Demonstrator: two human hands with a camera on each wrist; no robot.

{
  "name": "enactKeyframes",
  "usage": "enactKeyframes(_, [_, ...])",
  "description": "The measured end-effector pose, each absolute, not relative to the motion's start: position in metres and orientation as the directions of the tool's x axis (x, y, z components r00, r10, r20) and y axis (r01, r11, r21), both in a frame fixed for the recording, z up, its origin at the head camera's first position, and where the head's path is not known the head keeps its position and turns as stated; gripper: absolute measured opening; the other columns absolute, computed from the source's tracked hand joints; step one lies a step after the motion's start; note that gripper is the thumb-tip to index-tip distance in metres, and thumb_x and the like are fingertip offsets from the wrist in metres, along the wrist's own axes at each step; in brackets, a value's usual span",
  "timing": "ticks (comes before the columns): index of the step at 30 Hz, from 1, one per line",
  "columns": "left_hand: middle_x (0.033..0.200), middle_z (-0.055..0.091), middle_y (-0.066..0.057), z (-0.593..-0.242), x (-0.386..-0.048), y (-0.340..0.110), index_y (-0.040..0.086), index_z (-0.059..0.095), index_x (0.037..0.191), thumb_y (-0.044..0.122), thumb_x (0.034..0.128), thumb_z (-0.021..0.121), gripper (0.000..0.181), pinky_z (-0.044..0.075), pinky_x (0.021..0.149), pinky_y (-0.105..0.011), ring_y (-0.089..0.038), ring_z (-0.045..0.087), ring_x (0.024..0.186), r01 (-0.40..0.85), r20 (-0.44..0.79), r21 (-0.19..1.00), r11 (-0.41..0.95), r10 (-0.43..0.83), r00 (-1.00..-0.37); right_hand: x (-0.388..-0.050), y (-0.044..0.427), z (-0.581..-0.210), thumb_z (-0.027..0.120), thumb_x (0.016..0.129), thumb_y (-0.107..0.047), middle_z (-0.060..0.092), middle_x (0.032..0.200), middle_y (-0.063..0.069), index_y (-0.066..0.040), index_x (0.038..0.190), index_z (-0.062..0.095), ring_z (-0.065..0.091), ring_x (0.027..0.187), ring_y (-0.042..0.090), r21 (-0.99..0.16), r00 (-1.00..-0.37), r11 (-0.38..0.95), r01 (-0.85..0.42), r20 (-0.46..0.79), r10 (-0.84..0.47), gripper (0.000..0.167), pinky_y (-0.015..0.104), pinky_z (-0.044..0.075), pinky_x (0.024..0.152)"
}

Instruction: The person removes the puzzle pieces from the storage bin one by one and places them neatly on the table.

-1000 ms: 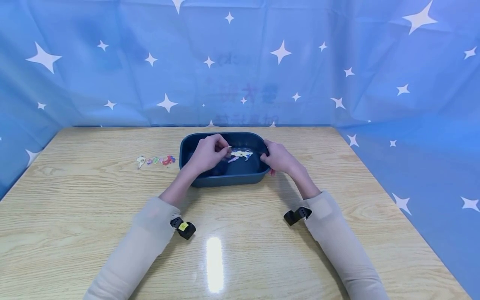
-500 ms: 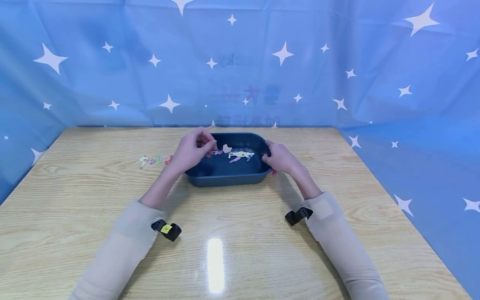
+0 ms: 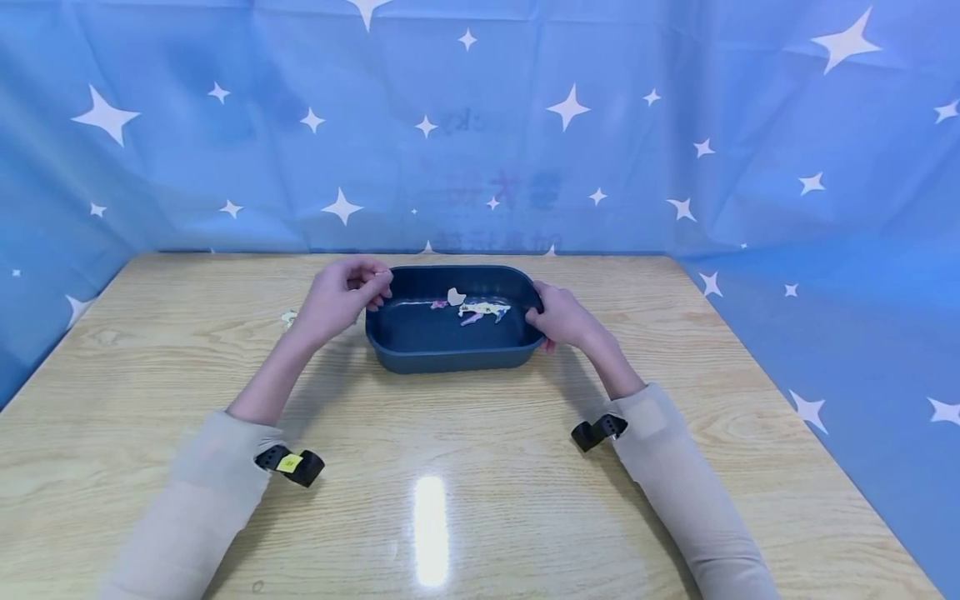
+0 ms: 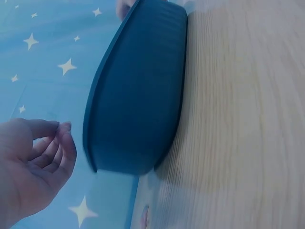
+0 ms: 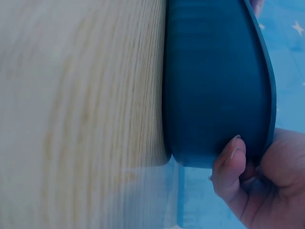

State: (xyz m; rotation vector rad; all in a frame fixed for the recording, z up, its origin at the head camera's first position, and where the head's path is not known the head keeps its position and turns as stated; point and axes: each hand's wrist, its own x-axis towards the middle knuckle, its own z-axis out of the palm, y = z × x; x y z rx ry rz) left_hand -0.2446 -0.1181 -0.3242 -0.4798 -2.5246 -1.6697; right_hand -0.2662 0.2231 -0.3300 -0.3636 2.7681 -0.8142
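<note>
A dark blue storage box (image 3: 453, 362) stands toward the back of the table. My right hand (image 3: 566, 317) grips its right end, thumb over the rim and fingers outside, as the right wrist view (image 5: 259, 176) also shows. Small flat cut-outs lie inside: a white one (image 3: 455, 297), a pink one (image 3: 438, 305) and a longer cream one (image 3: 483, 309) over purple-blue bits. Just left of the box hovers my left hand (image 3: 341, 292). Its fingers are loosely curled, thumb tip touching the index finger; in the left wrist view no piece shows between them.
A pale cut-out (image 3: 288, 317) lies on the wooden table (image 3: 495, 500), partly covered by the left hand; other pieces there are hidden behind it. A blue curtain (image 3: 480, 150) with white stars hangs behind. Black cameras (image 3: 291, 465) sit on both wrists.
My left hand has left the inside of the box and moved left past its rim, uncovering the white and pink cut-outs. The right hand keeps its hold on the box.
</note>
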Motion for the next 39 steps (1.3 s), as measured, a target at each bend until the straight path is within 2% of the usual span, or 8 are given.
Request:
enactKeyframes(4, [0.097,0.071,-0.018,-0.325,-0.242,-0.135,-0.004,0.064,0.113,0.022,0.1041,0.059,0.028,0.055,0.057,-0.025,-0.025,0.069,0.08,0.293,0.224,0.883,0.366,0.221,-0.949,-0.265,0.224,-0.33,0.043,0.102,-0.005,0.068,0.073,0.017,0.007,0.157,0.015,0.063,0.046,0.019,-0.555,-0.942,0.814,-0.17,-0.152,-0.3,0.063,0.04,0.058,0.056])
enactKeyframes(9, [0.102,0.069,-0.023,-0.329,-0.24,-0.155,-0.007,0.064,0.112,0.014,0.1037,0.059,0.024,0.059,0.071,-0.029,-0.015,0.07,0.079,0.309,0.249,0.878,0.366,0.203,-0.947,-0.266,0.225,-0.331,0.044,0.102,-0.005,0.068,0.071,0.017,0.007,0.157,0.016,0.063,0.046,0.019,-0.559,-0.941,0.811,-0.172,-0.151,-0.303,0.063,0.039,0.058,0.055])
enactKeyframes(15, [0.099,0.069,-0.017,-0.335,-0.235,-0.183,-0.005,0.064,0.119,0.014,0.1043,0.058,0.025,0.059,0.071,-0.028,-0.014,0.069,0.079,0.292,0.241,0.851,0.436,0.17,-0.956,-0.266,0.226,-0.333,0.043,0.102,-0.005,0.068,0.074,0.019,0.008,0.157,0.016,0.063,0.046,0.02,-0.562,-0.941,0.808,-0.179,-0.141,-0.307,0.063,0.04,0.058,0.056])
enactKeyframes(21, [0.103,0.068,-0.021,-0.345,-0.234,-0.21,-0.007,0.061,0.123,0.013,0.1039,0.058,0.028,0.059,0.073,-0.027,-0.01,0.069,0.078,0.155,0.125,0.858,0.489,0.093,-0.988,-0.266,0.229,-0.334,0.043,0.102,-0.005,0.067,0.069,0.017,0.01,0.156,0.015,0.063,0.046,0.02,-0.555,-0.94,0.811,-0.186,-0.139,-0.31,0.063,0.039,0.059,0.056])
enactKeyframes(26, [0.095,0.072,-0.01,-0.351,-0.236,-0.23,-0.009,0.058,0.12,0.019,0.1008,0.064,0.034,0.058,0.072,-0.026,-0.008,0.068,0.077,-0.025,-0.031,0.845,0.534,0.002,-1.0,-0.265,0.23,-0.335,0.043,0.102,-0.004,0.067,0.07,0.016,0.01,0.156,0.017,0.064,0.046,0.021,-0.552,-0.941,0.811,-0.193,-0.131,-0.313,0.062,0.04,0.059,0.057])
enactKeyframes(29, [0.092,0.072,-0.007,-0.354,-0.236,-0.24,-0.009,0.059,0.118,0.021,0.0991,0.066,0.036,0.058,0.069,-0.025,-0.008,0.067,0.075,-0.092,-0.094,0.818,0.567,-0.025,-0.995,-0.265,0.229,-0.335,0.043,0.102,-0.005,0.067,0.068,0.016,0.01,0.156,0.018,0.063,0.046,0.02,-0.549,-0.941,0.812,-0.199,-0.126,-0.315,0.062,0.04,0.059,0.057])
enactKeyframes(39, [0.078,0.069,-0.006,-0.361,-0.241,-0.249,-0.013,0.065,0.112,0.013,0.0941,0.071,0.032,0.055,0.059,-0.024,-0.008,0.062,0.065,-0.148,-0.119,0.755,0.638,-0.088,-0.989,-0.266,0.225,-0.331,0.043,0.101,-0.004,0.066,0.065,0.014,0.01,0.156,0.016,0.063,0.046,0.021,-0.549,-0.939,0.812,-0.201,-0.129,-0.319,0.062,0.041,0.059,0.058])
